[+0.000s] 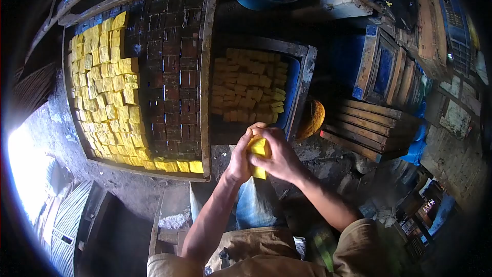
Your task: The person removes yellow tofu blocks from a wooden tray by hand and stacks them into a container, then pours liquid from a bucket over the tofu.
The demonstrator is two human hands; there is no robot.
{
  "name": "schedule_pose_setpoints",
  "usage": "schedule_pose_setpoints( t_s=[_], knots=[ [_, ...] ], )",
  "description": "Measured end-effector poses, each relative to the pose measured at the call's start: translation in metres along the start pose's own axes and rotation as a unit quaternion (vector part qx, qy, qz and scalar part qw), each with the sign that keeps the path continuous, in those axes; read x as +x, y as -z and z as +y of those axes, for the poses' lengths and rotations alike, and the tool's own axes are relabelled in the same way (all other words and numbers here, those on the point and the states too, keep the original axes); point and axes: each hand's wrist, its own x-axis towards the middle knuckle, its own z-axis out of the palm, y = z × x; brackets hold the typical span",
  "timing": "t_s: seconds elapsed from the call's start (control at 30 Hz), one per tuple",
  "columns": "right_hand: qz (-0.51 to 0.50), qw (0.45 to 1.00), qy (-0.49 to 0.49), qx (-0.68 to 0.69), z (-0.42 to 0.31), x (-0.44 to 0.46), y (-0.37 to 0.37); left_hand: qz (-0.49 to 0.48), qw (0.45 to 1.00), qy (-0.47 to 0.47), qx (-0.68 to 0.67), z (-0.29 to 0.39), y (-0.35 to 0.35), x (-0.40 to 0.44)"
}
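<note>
Both of my hands are closed around a few yellow tofu pieces (259, 147), held in front of my body. My left hand (240, 158) cups them from the left, and my right hand (279, 155) wraps them from the right with its thumb across the front. Just beyond my hands, a blue-lined crate (305, 74) holds rows of tofu (246, 79) in shadow. To the left, a wooden-framed woven tray (171, 66) carries many yellow tofu blocks (105, 90) over its left part and along its near edge. The exact number in my hands is hidden by my fingers.
A round yellow-orange basket or bowl (311, 118) sits right of the crate. Stacked wooden frames (364, 128) stand farther right. A blue tub (256, 2) is at the back. Bright light enters at the lower left.
</note>
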Motion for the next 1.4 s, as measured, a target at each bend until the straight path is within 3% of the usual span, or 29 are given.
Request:
schedule_pose_setpoints(
  t_s=[0.03, 0.1, 0.17, 0.23, 0.37, 0.4, 0.43, 0.5, 0.57, 0.7, 0.8, 0.9, 0.97, 1.0, 1.07, 1.1, 1.13, 1.17, 1.2, 1.23, 1.27, 1.3, 1.33, 1.37, 1.4],
  knots=[
    [-0.020, 0.999, -0.043, 0.003, 0.009, 0.004, 0.003, 0.005, 0.999, -0.017, 0.028, 0.000, -0.005, 0.004],
    [-0.039, 0.990, -0.022, 0.134, 0.024, 0.018, 0.014, 0.021, 1.000, -0.019, 0.005, -0.002, -0.005, 0.010],
    [-0.183, 0.951, -0.079, 0.236, 0.048, 0.042, 0.030, 0.000, 0.999, 0.039, 0.012, 0.001, -0.001, 0.013],
    [-0.254, 0.919, -0.106, 0.282, 0.046, 0.069, 0.053, 0.012, 0.999, 0.034, 0.027, 0.010, -0.006, 0.011],
    [-0.226, 0.963, -0.080, 0.126, 0.059, 0.131, 0.080, 0.022, 0.998, 0.022, 0.049, 0.022, 0.004, 0.008],
    [-0.181, 0.980, -0.024, -0.074, 0.054, 0.140, 0.084, 0.006, 0.999, 0.013, 0.044, 0.023, 0.009, 0.006],
    [-0.127, 0.954, 0.034, -0.271, 0.048, 0.148, 0.088, -0.010, 0.999, 0.004, 0.039, 0.024, 0.013, 0.004],
    [-0.111, 0.885, 0.047, -0.450, 0.064, 0.166, 0.087, -0.013, 1.000, -0.001, 0.007, 0.027, 0.015, 0.000],
    [-0.112, 0.828, 0.079, -0.543, 0.086, 0.177, 0.083, -0.012, 1.000, -0.013, -0.006, 0.032, 0.017, -0.003],
    [-0.026, 0.828, 0.065, -0.557, 0.136, 0.189, 0.068, -0.025, 0.998, -0.035, -0.036, 0.033, 0.023, -0.001],
    [-0.011, 0.870, 0.047, -0.492, 0.139, 0.190, 0.067, -0.015, 0.998, -0.058, -0.027, 0.033, 0.022, 0.001],
    [-0.089, 0.876, -0.019, -0.473, 0.132, 0.197, 0.075, -0.039, 0.996, -0.070, -0.043, 0.033, 0.023, 0.004],
    [-0.102, 0.828, 0.065, -0.548, 0.143, 0.202, 0.079, -0.047, 0.994, -0.082, -0.054, 0.034, 0.022, 0.004],
    [-0.100, 0.830, 0.063, -0.546, 0.142, 0.196, 0.077, -0.046, 0.994, -0.080, -0.051, 0.035, 0.022, 0.005],
    [0.032, 0.783, 0.122, -0.609, 0.128, 0.164, 0.067, -0.050, 0.988, -0.130, -0.071, 0.037, 0.020, 0.008],
    [-0.027, 0.912, -0.039, -0.408, 0.076, 0.144, 0.063, -0.051, 0.988, -0.128, -0.070, 0.036, 0.020, 0.013],
    [-0.004, 0.968, 0.034, -0.248, 0.066, 0.118, 0.060, -0.038, 0.987, -0.149, -0.056, 0.035, 0.021, 0.018],
    [0.012, 0.988, 0.098, -0.121, 0.065, 0.095, 0.046, -0.025, 0.984, -0.170, -0.042, 0.033, 0.022, 0.022],
    [-0.017, 0.997, 0.012, 0.074, 0.042, 0.065, 0.033, -0.023, 0.983, -0.180, -0.021, 0.032, 0.021, 0.025],
    [-0.031, 0.989, 0.036, 0.143, 0.045, 0.045, 0.019, -0.022, 0.983, -0.179, -0.019, 0.032, 0.017, 0.029],
    [-0.045, 0.969, -0.014, 0.242, 0.030, 0.030, 0.009, 0.001, 0.983, -0.183, 0.008, 0.030, 0.010, 0.032],
    [-0.012, 0.942, 0.021, 0.336, 0.038, 0.024, -0.018, 0.024, 0.982, -0.186, 0.036, 0.027, 0.002, 0.035],
    [0.000, 0.940, 0.017, 0.342, 0.041, 0.024, -0.025, 0.021, 0.981, -0.193, -0.016, 0.022, -0.010, 0.041],
    [0.012, 0.937, 0.012, 0.349, 0.045, 0.024, -0.031, 0.081, 0.979, -0.185, 0.010, 0.018, -0.019, 0.047],
    [0.024, 0.876, -0.044, 0.480, 0.062, 0.024, -0.044, 0.088, 0.974, -0.207, 0.021, 0.019, -0.029, 0.050]
  ],
)
